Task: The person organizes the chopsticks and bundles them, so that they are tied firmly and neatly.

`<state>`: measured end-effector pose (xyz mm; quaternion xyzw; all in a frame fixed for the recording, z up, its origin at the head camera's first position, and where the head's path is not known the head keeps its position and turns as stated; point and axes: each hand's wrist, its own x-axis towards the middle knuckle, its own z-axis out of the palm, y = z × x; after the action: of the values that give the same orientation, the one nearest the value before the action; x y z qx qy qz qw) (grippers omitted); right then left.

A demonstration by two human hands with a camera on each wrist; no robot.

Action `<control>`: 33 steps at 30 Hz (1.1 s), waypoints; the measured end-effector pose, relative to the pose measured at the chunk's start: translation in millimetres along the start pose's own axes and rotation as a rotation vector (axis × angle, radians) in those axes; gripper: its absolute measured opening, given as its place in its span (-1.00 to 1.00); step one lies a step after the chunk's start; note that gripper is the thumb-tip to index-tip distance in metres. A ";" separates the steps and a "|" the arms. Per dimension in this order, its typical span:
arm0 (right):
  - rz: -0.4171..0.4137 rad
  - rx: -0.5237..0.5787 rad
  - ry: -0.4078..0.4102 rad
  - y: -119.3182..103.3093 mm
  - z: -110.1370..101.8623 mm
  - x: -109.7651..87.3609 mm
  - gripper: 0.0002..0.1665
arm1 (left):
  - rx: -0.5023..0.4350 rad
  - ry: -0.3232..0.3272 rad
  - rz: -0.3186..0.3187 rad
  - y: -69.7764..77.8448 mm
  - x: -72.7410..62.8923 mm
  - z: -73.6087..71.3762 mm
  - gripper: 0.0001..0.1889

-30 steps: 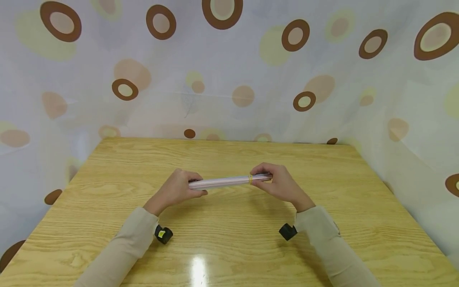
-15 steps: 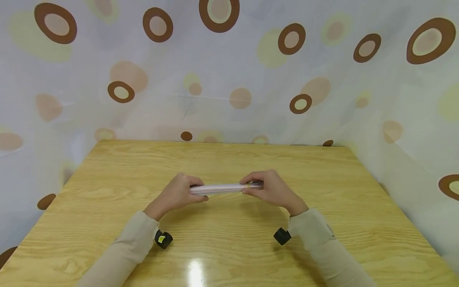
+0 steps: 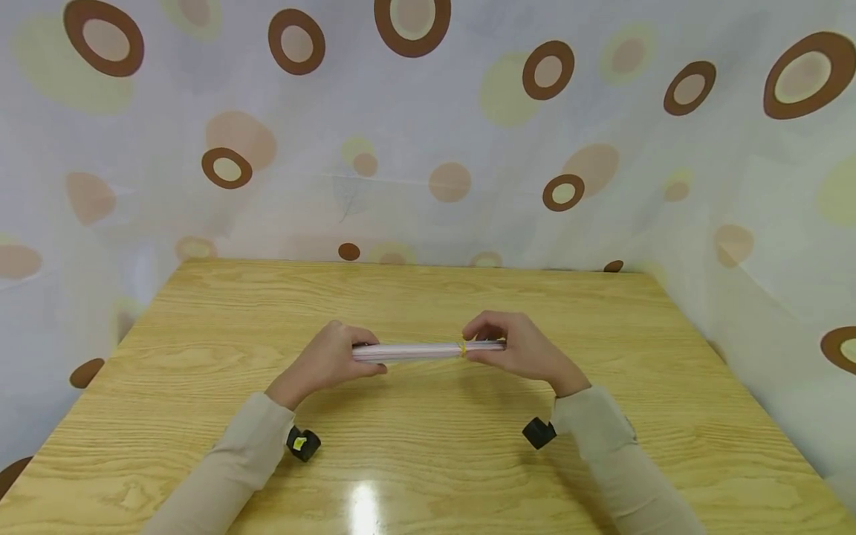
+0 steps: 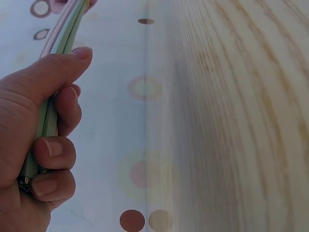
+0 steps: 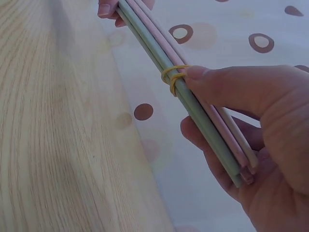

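Note:
A bundle of pastel green, pink and beige chopsticks (image 3: 414,352) is held level above the table. My left hand (image 3: 331,358) grips its left end; in the left wrist view, fingers curl round the green chopsticks (image 4: 48,116), with a dark patterned tip below. A yellow rubber band (image 5: 175,79) is wound round the bundle near its right end. My right hand (image 3: 524,348) is at that end. In the right wrist view, its thumb (image 5: 212,79) touches the band and chopsticks, and its other fingers lie curled behind and under the chopsticks.
The bundle is over a wooden table (image 3: 414,446). A white cloth with brown and pastel circles (image 3: 401,208) hangs behind the table and along both sides. A dark camera (image 3: 304,443) sits under the left wrist, another camera (image 3: 539,432) under the right.
My right hand moved left over the rubber band, then back right, its forefinger now raised from the chopsticks. The bundle sits slightly lower and more level. My left hand keeps its grip.

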<state>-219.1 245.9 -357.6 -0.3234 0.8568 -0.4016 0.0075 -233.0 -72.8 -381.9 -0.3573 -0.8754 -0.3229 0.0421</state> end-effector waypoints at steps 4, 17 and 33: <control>0.015 0.015 -0.004 -1.6 -0.9 0.2 -0.80 | -0.002 0.013 -0.010 1.1 -0.8 -1.9 -0.80; 0.027 -0.023 0.043 -10.7 1.5 9.5 -0.82 | 0.008 0.030 -0.019 2.8 4.8 -3.9 -0.79; -0.064 -0.171 -0.014 -12.1 3.1 7.2 -0.67 | 0.070 0.028 -0.011 9.0 10.5 0.6 -0.77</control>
<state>-217.3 234.1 -349.6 -0.3530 0.8771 -0.3246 -0.0271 -234.8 -61.4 -374.3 -0.3463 -0.8874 -0.2973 0.0652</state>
